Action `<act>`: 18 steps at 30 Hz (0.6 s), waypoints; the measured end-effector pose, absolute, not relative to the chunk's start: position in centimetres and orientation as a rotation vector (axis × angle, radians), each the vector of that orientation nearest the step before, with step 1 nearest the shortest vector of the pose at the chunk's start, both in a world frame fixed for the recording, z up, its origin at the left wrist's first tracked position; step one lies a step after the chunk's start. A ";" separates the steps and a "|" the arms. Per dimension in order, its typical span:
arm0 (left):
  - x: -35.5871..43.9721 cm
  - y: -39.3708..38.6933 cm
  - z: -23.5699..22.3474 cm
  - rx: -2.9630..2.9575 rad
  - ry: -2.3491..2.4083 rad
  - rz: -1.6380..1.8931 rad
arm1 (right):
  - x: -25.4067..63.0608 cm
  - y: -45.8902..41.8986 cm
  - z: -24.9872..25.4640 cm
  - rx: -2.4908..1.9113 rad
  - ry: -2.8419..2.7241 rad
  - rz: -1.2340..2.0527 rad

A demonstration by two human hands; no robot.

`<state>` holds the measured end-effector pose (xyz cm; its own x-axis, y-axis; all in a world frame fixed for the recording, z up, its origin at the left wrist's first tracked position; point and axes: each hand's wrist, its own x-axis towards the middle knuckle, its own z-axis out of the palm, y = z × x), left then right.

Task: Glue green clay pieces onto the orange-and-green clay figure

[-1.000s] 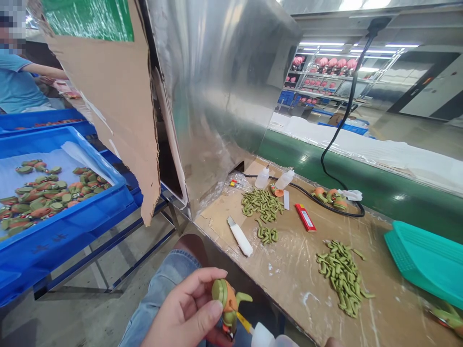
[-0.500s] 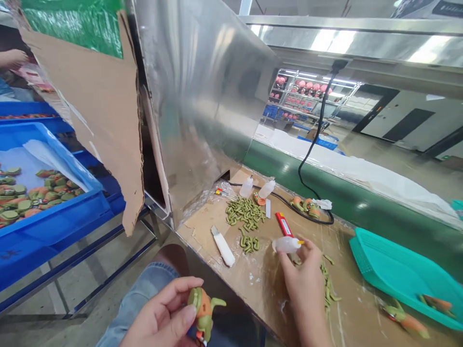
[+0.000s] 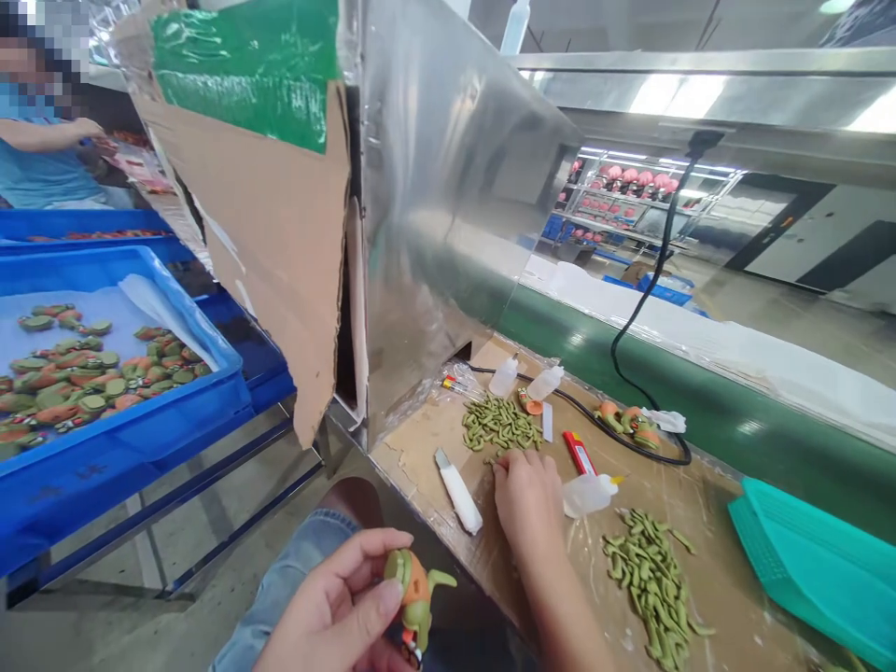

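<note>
In my left hand (image 3: 343, 607) is a small orange and green toy figure (image 3: 413, 597), pinched between thumb and fingers, with a curved green limb sticking out to the right. My right hand (image 3: 528, 499) reaches down onto the cardboard-covered bench, closed, its fingertips at the near edge of a pile of small curved green pieces (image 3: 500, 425). What those fingers hold, if anything, is hidden. Right beside this hand lies a clear squeeze bottle (image 3: 588, 495) with a yellow tip. A white-handled knife (image 3: 458, 495) lies to the left. Another heap of green pieces (image 3: 651, 588) spreads to the right.
Two squeeze bottles (image 3: 544, 383), a red box (image 3: 579, 455) and several figures (image 3: 626, 420) sit farther back near a black cable (image 3: 658, 271). A teal tray (image 3: 812, 560) stands at right. Left, beyond a metal panel (image 3: 448, 205), is a blue crate (image 3: 231, 359) of figures; a person works behind it.
My right hand has let go of the squeeze bottle, now lying on the bench, and moved left to the green pieces. My left hand still holds the toy figure. The view has shifted left.
</note>
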<state>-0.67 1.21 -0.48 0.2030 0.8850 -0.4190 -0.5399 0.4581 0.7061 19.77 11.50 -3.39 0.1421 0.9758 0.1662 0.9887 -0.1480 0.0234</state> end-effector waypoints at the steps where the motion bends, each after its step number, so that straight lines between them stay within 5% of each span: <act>1: -0.7 1.2 -0.6 0.462 0.901 1.048 | 19.9 11.6 -3.5 -2.287 -2.015 -0.210; 9: -0.5 1.0 -0.7 0.471 0.868 1.061 | 20.7 11.0 -3.0 -1.950 -2.055 -0.078; 18: -0.3 1.0 -0.6 0.486 0.840 1.042 | 16.8 0.7 1.7 -1.005 -1.970 0.199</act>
